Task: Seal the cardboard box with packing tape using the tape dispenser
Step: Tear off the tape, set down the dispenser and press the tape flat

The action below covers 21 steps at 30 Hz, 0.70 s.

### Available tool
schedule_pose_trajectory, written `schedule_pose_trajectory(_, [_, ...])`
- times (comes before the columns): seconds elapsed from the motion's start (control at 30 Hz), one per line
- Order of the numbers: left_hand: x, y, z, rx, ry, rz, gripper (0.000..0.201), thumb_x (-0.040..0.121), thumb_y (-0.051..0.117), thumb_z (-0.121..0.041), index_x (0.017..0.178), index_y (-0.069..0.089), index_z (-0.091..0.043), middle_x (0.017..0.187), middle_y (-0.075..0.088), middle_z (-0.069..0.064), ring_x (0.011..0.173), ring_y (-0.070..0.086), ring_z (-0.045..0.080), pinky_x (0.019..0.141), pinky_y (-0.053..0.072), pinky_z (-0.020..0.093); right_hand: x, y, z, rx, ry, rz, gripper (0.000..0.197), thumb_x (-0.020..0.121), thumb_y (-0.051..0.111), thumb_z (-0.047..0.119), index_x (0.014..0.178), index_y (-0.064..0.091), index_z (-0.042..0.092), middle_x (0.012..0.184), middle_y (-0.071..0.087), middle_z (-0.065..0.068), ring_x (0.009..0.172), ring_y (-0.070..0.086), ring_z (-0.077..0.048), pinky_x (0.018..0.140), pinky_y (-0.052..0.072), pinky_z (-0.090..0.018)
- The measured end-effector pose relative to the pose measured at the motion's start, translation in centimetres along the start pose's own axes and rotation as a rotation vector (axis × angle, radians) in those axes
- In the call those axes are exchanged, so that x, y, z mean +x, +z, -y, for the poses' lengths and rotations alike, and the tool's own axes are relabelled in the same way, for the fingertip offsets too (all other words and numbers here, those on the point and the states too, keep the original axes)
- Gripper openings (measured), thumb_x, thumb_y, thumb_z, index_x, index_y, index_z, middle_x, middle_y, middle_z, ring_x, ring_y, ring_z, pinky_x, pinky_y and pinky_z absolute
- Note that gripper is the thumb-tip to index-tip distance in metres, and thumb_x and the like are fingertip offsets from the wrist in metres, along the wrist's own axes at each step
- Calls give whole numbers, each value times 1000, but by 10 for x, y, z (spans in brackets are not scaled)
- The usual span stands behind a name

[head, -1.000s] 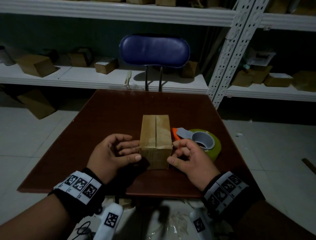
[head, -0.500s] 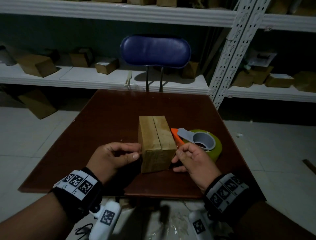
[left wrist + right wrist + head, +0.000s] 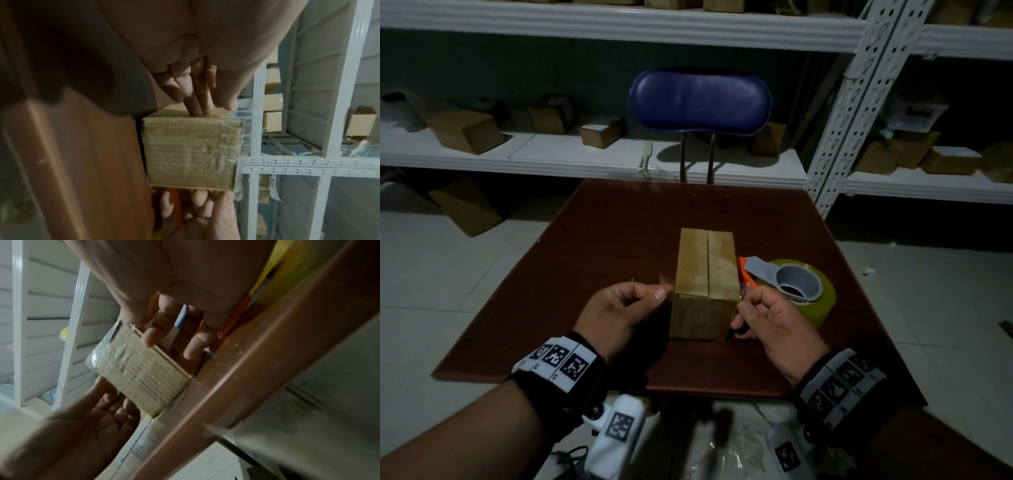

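A small cardboard box (image 3: 705,284) stands on the brown table (image 3: 619,240), with a strip of clear tape (image 3: 241,146) across its near top edge, the ends hanging past both sides. My left hand (image 3: 662,294) is at the box's upper left edge, thumb and forefinger pinching the loose tape end, the other fingers (image 3: 197,110) touching the box's side. On the upper right edge my right hand (image 3: 744,305) pinches the other tape end (image 3: 115,344) the same way. The tape dispenser (image 3: 791,287), grey and orange with a yellow-green roll, lies right of the box, untouched.
A blue-backed chair (image 3: 700,99) stands behind the table. White shelves (image 3: 585,157) with several cardboard boxes line the back wall, and a perforated white upright (image 3: 849,109) rises at the right. Bare tabletop lies left of and behind the box.
Both hands rose from the box's lower near corners to its upper side edges and closed into pinches. The box twisted slightly, then came back square.
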State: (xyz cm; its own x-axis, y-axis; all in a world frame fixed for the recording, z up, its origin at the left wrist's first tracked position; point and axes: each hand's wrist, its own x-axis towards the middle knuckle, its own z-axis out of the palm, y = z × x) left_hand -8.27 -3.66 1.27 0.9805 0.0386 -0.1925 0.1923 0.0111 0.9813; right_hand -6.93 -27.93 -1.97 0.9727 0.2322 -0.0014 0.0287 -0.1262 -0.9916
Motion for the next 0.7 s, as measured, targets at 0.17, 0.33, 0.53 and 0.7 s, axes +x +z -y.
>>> schedule_pose_trajectory(0.17, [3, 4, -1, -13, -46, -44, 19, 90, 68, -16, 72, 73, -12, 82, 77, 11, 72, 70, 22, 61, 55, 31, 0, -1, -1, 5, -77, 46, 18, 102, 52, 8, 85, 55, 10, 77, 62, -4, 69, 57, 0, 69, 44, -13])
schedule_pose_trajectory(0.33, [4, 7, 2, -23, -46, -53, 17, 89, 69, -14, 85, 72, 2, 72, 75, 7, 59, 69, 13, 50, 52, 21, 1, -2, -3, 20, -103, 83, 16, 94, 52, 25, 83, 55, 14, 75, 61, 2, 74, 56, -4, 73, 45, -15])
schedule_pose_trajectory(0.53, [10, 7, 5, -65, -60, -31, 21, 84, 73, -22, 70, 65, -9, 66, 66, 10, 59, 62, 22, 56, 51, 29, 2, -2, -8, 0, -105, 96, 18, 94, 53, 28, 84, 56, 14, 77, 62, 2, 74, 56, -3, 73, 44, -15])
schedule_pose_trajectory(0.7, [8, 13, 4, -169, -140, 51, 33, 74, 72, -37, 57, 57, -13, 60, 57, 13, 50, 51, 22, 57, 45, 31, 4, -3, -10, -1, -104, 93, 21, 94, 53, 33, 86, 56, 13, 78, 62, 2, 70, 55, 0, 69, 42, -13])
